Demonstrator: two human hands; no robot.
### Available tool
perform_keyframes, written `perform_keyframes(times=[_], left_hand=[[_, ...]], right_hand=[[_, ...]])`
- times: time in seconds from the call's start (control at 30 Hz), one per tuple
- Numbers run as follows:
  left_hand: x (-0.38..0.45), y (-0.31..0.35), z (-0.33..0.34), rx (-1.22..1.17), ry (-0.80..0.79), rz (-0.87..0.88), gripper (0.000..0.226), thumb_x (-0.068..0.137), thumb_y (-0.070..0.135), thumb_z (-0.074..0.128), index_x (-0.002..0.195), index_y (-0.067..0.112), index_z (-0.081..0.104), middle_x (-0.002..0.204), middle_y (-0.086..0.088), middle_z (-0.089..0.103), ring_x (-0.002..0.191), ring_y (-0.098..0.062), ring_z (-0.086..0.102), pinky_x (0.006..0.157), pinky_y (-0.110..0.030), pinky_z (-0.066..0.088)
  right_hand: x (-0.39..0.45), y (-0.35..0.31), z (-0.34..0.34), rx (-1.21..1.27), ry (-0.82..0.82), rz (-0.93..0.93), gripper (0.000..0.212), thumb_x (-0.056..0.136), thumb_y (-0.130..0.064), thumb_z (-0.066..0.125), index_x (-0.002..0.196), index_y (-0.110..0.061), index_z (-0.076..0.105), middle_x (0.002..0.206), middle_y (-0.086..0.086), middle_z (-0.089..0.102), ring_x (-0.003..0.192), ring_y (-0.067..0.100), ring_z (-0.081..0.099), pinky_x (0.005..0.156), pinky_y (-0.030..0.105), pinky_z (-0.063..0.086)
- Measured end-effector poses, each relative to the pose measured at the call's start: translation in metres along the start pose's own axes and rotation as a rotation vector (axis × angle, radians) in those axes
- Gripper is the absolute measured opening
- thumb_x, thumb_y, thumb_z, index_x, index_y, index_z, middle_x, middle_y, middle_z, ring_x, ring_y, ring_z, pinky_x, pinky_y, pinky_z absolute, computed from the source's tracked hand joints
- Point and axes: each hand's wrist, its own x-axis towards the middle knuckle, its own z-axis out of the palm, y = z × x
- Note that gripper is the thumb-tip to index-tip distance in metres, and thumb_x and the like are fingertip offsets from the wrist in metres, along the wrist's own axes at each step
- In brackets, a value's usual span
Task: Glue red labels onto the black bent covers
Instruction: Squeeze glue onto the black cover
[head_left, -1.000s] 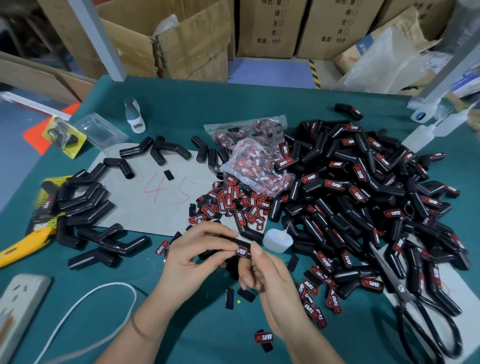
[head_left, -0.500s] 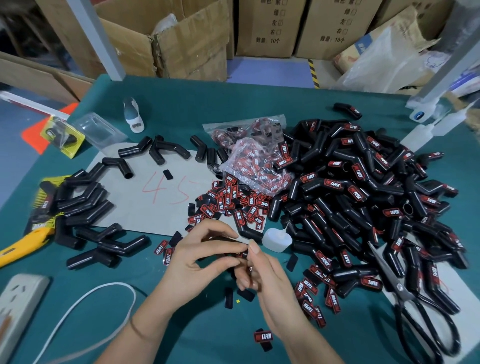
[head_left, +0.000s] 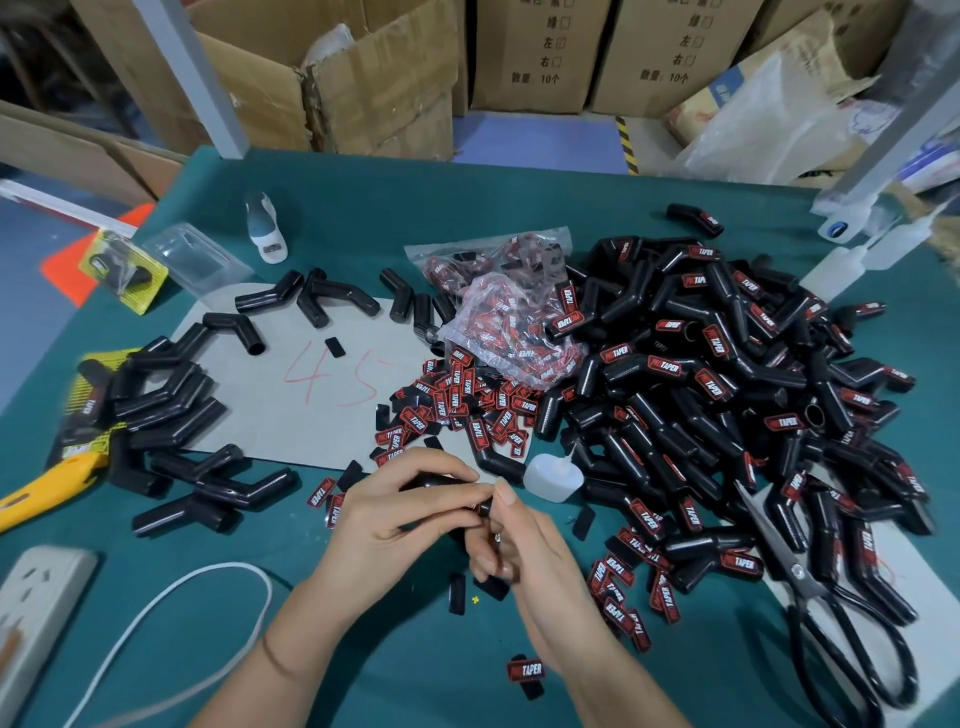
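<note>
Left hand (head_left: 387, 512) and right hand (head_left: 511, 545) curled round one black bent cover (head_left: 441, 486), gripped low over the green table (head_left: 363, 197), beside the glue bottle (head_left: 553, 475).

Your desk (head_left: 519, 208) wears a teal-green cover. The bent covers (head_left: 727, 395) heaped on it are glossy black, many carrying red labels (head_left: 457, 400) with white lettering and a black border. The grey card (head_left: 291, 384) bears a red scrawled "45". You see a yellow knife (head_left: 47, 486), a translucent white glue bottle (head_left: 551, 475), black-handled scissors (head_left: 831, 623), and a white cable (head_left: 171, 597).
</note>
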Motion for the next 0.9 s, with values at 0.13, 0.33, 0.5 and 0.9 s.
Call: perform_keyframes(times=[0.13,0.33,0.5,0.9], left_hand=[[0.001,0.002,-0.008,-0.089,-0.140,-0.098,0.040,0.094,0.022,0.075,0.134,0.029,0.071,0.124,0.011,0.068,0.108,-0.015,0.068,0.087,-0.019,0.054],[0.000,0.001,-0.022,-0.219,-0.297,-0.229,0.042,0.101,0.010,0.064,0.138,0.029,0.068,0.135,0.003,0.070,0.105,-0.015,0.071,0.083,-0.021,0.057],[0.002,0.002,-0.026,-0.236,-0.322,-0.319,0.033,0.105,0.035,0.056,0.135,0.034,0.070,0.114,0.009,0.070,0.069,-0.020,0.069,0.059,-0.028,0.057],[0.007,-0.001,-0.037,-0.258,-0.627,-0.545,0.041,0.105,0.053,0.047,0.142,0.043,0.063,0.063,-0.003,0.051,0.049,-0.026,0.047,0.046,-0.026,0.042]], right_hand=[[0.000,0.000,-0.004,-0.008,0.041,-0.022,0.049,0.091,-0.068,0.056,0.064,-0.027,0.063,0.058,-0.008,0.047,0.057,0.009,0.040,0.066,0.032,0.032],[0.002,-0.005,-0.007,-0.059,0.012,-0.152,0.011,0.093,-0.021,0.074,0.090,-0.012,0.080,0.081,-0.004,0.071,0.076,0.005,0.065,0.073,0.017,0.050],[0.004,-0.004,-0.002,-0.053,-0.062,-0.171,0.015,0.095,-0.016,0.075,0.092,-0.002,0.079,0.092,0.009,0.076,0.088,0.021,0.075,0.084,0.028,0.057],[0.008,0.002,-0.014,-0.295,-0.257,-0.041,0.033,0.107,-0.020,0.057,0.107,0.007,0.075,0.104,0.026,0.075,0.105,0.049,0.068,0.098,0.064,0.048]])
